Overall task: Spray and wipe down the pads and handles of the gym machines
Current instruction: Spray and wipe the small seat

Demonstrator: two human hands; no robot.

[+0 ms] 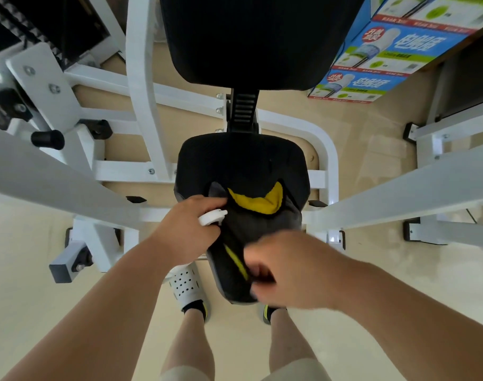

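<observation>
**Status.** The person stands at the front of a white-framed gym machine (141,78), looking down at its black seat pad (243,160) in the centre of the frame. A dark grey cloth (262,229) with a yellow underside lies across the front half of the seat pad and hangs over its front edge.

**Hands.** The left hand (185,226), left of centre, is curled round the white head of a spray bottle (211,215), with the nozzle next to the cloth. The right hand (287,273), lower centre and blurred, pinches the near end of the cloth with bent fingers.

**Progress.** Judged from this position, the work is on the seat pad, at the wiping stage or just before it. No wet sheen or streaks can be made out on the pad, so it cannot be told how much has been wiped. The black back pad (248,37) at upper centre has no cloth on it and probably remains to be done. No handles can be identified with confidence, so they also count as outstanding.

**Containers.** The spray bottle body is hidden by the left hand, so its fill level cannot be read. Stacked blue-and-green cardboard boxes (386,50) stand at the upper right. They are closed and their contents are not visible.
</observation>
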